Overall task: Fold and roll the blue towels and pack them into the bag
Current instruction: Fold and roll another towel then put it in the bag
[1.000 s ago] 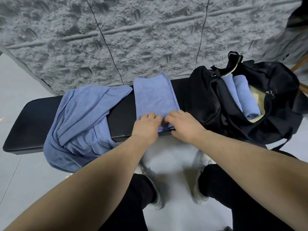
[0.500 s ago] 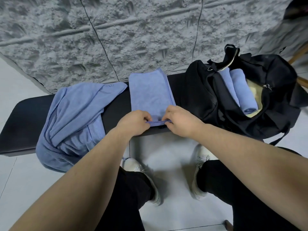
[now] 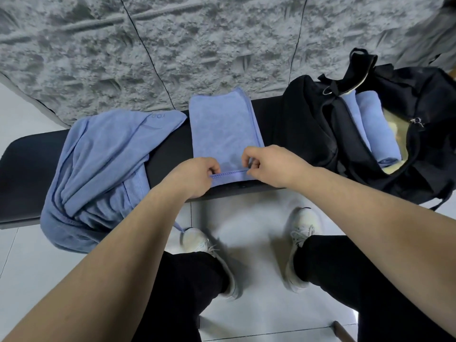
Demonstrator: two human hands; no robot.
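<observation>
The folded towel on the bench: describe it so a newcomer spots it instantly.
On the black bench, between the crumpled blue towel pile and the black bag, lies the folded towel. It alone is a flat, neat strip, its near hem pinched by the left hand and right hand.

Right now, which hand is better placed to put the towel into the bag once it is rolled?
Right hand, probably: it pinches the folded towel on the side beside the open bag; the left hand is farther away.

Bare forearms (image 3: 103, 262), no sleeves; black trousers (image 3: 182, 292) and white lace-up sneakers (image 3: 299, 245), scuffed grey at the toes.
</observation>
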